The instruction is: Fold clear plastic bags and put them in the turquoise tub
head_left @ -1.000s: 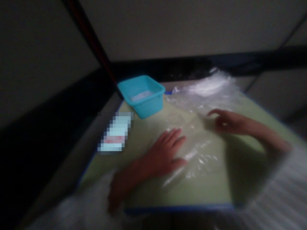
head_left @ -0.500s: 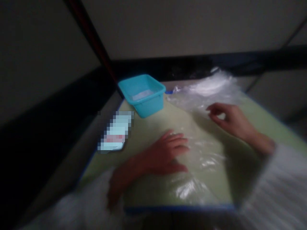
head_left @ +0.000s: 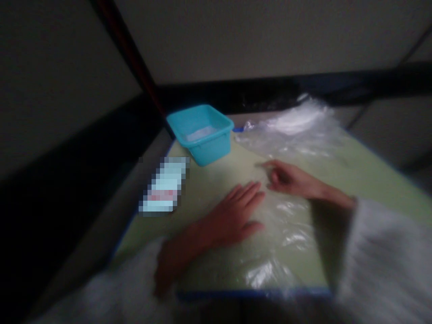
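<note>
Left hand [head_left: 232, 218] spread flat, fingers extended, nothing grasped; thin wrinkled clear film [head_left: 297, 236] just right of it. Right hand [head_left: 288, 177] half-curled, can't tell if gripping. Crumpled glossy plastic [head_left: 297, 123] beyond it. Beyond left hand: turquoise tapered tub [head_left: 211, 150], pale flat item [head_left: 200, 133] inside.

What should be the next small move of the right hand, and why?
Probably the right hand should lower and lightly smooth the clear plastic. Wrinkles catch the light there, the right hand is close by with its index finger extended, and the left hand, palm down, seems to steady the sheet.
</note>
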The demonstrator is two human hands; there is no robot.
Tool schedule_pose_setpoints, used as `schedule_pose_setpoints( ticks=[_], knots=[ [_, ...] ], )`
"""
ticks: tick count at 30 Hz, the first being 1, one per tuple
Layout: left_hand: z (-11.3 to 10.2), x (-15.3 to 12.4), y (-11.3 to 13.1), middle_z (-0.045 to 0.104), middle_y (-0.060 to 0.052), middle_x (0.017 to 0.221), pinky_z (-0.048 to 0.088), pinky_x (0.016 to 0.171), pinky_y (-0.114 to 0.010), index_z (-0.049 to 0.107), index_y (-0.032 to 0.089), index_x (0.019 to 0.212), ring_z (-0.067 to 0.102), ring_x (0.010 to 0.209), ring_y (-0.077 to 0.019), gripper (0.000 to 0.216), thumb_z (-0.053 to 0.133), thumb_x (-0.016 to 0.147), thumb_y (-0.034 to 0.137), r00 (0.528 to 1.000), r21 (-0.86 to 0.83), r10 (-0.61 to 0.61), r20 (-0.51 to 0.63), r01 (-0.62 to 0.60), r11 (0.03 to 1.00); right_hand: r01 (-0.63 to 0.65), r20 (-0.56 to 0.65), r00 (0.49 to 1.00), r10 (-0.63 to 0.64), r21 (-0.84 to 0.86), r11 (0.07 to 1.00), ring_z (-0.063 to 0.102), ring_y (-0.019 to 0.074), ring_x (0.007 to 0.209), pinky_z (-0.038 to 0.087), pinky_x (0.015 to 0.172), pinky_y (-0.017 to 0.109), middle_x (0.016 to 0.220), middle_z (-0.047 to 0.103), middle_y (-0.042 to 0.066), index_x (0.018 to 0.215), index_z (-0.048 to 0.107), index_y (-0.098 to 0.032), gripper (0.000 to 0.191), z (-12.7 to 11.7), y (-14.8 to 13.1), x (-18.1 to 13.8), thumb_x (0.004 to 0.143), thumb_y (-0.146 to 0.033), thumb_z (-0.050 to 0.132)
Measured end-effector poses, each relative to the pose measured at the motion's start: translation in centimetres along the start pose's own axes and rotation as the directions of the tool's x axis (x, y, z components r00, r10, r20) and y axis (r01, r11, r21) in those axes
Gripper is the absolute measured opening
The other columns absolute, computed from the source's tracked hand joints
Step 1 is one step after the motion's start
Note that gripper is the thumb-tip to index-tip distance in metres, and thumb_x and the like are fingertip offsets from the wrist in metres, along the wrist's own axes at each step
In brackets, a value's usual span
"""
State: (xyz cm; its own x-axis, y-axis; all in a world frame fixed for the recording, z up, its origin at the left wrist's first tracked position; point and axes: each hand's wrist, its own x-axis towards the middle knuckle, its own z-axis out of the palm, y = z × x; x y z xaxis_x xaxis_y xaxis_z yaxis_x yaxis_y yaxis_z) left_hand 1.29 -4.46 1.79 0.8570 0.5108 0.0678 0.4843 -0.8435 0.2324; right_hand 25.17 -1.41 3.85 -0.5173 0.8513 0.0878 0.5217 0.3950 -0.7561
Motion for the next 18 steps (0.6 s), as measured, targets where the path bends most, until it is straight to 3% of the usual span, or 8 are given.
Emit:
schedule_pose_setpoints(
  ticks=[4, 8, 11, 13, 16, 18],
  knots=[
    [0.0, 0.0, 0.0, 0.020, -0.015, 0.152, 0.014, 0.115, -0.046, 0.032, 0.011, 0.140, 0.013, 0.142, -0.0265, 0.063, 0.045, 0.090, 0.047, 1.000, 0.004, 0.011, -0.001, -0.011, 1.000, -0.045, 0.007, 0.999, 0.045, 0.014, 0.999, 0.044, 0.0117, 0.053, 0.037, 0.049, 0.024, 0.062, 0.045, -0.005, 0.121, 0.050, -0.016, 0.049, -0.8, 0.0, -0.4, 0.075, -0.031, 0.059],
    [0.1, 0.0, -0.1, 0.022, -0.015, 0.152, 0.015, 0.115, -0.045, 0.033, 0.012, 0.139, 0.015, 0.142, -0.0263, 0.061, 0.045, 0.090, 0.046, 1.000, -0.010, 0.022, -0.007, -0.022, 1.000, -0.069, -0.045, 0.997, 0.069, -0.003, 0.998, 0.046, 0.0124, 0.054, 0.038, 0.051, 0.024, 0.060, 0.048, -0.005, 0.118, 0.051, -0.015, 0.049, -1.6, -0.1, -0.7, 0.070, -0.023, 0.057],
    [0.0, 0.0, -0.2, 0.024, -0.016, 0.151, 0.016, 0.115, -0.046, 0.035, 0.012, 0.138, 0.015, 0.142, -0.0266, 0.060, 0.047, 0.089, 0.045, 0.998, -0.027, 0.042, -0.037, -0.043, 0.999, -0.160, -0.135, 0.981, 0.139, -0.160, 0.974, 0.050, 0.0150, 0.054, 0.040, 0.054, 0.027, 0.059, 0.052, -0.004, 0.116, 0.051, -0.016, 0.049, -2.2, 0.2, -1.0, 0.066, -0.017, 0.053],
    [-0.2, 0.0, -0.1, 0.024, -0.016, 0.151, 0.017, 0.115, -0.046, 0.035, 0.011, 0.137, 0.016, 0.141, -0.0269, 0.060, 0.048, 0.088, 0.043, 0.997, -0.024, 0.052, -0.063, -0.054, 0.998, -0.253, -0.282, 0.946, 0.160, -0.332, 0.909, 0.053, 0.0182, 0.056, 0.042, 0.057, 0.030, 0.058, 0.054, -0.002, 0.113, 0.054, -0.016, 0.048, -2.5, 0.4, -1.2, 0.065, -0.016, 0.052],
    [-0.7, 0.1, 0.4, 0.027, -0.017, 0.150, 0.020, 0.115, -0.043, 0.036, 0.007, 0.136, 0.019, 0.141, -0.0251, 0.057, 0.047, 0.088, 0.036, 0.989, -0.017, 0.028, -0.144, -0.031, 0.999, -0.246, -0.456, 0.890, -0.007, -0.491, 0.836, 0.060, 0.0242, 0.071, 0.046, 0.069, 0.037, 0.073, 0.060, 0.005, 0.107, 0.058, -0.016, 0.039, -2.0, 0.1, -1.3, 0.068, -0.016, 0.049],
    [-0.8, 0.1, 0.9, 0.029, -0.018, 0.148, 0.024, 0.114, -0.041, 0.036, 0.004, 0.135, 0.020, 0.141, -0.0237, 0.054, 0.042, 0.090, 0.033, 0.980, -0.024, -0.017, -0.198, 0.012, 1.000, -0.100, -0.424, 0.892, -0.156, -0.522, 0.847, 0.060, 0.0268, 0.088, 0.047, 0.080, 0.041, 0.096, 0.062, 0.012, 0.109, 0.059, -0.016, 0.037, -0.7, -0.4, -1.0, 0.074, -0.015, 0.045]
  ],
)
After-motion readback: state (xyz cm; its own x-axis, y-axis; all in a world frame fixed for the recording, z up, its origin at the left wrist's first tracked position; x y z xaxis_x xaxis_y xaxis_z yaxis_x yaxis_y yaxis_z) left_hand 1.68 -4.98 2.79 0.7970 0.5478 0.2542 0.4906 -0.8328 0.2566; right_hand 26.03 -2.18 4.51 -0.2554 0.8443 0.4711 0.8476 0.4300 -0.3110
